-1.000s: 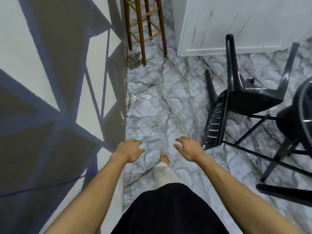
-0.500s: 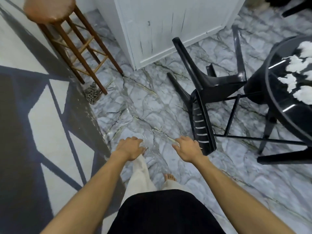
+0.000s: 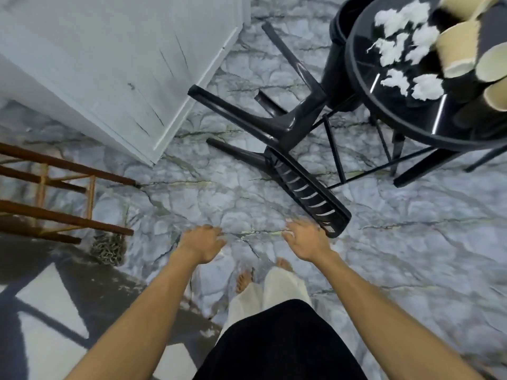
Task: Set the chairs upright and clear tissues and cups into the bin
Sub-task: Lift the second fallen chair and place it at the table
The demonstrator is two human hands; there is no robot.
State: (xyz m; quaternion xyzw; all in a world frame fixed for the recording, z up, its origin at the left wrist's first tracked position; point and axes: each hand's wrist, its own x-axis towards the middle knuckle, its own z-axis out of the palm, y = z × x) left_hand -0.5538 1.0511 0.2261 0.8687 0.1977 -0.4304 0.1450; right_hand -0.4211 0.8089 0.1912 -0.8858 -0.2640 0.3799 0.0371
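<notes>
Open marble floor (image 3: 208,193) in the middle, hemmed by a toppled chair (image 3: 307,187) and table (image 3: 400,111) right, cabinet (image 3: 109,64) and stool (image 3: 65,218) left.

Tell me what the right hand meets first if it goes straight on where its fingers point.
The right hand likely passes left of the toppled black chair's backrest and meets bare marble floor; depth is unclear.

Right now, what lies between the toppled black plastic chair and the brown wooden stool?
In the head view, only bare grey marbled floor separates the toppled black plastic chair from the brown wooden stool.
</notes>
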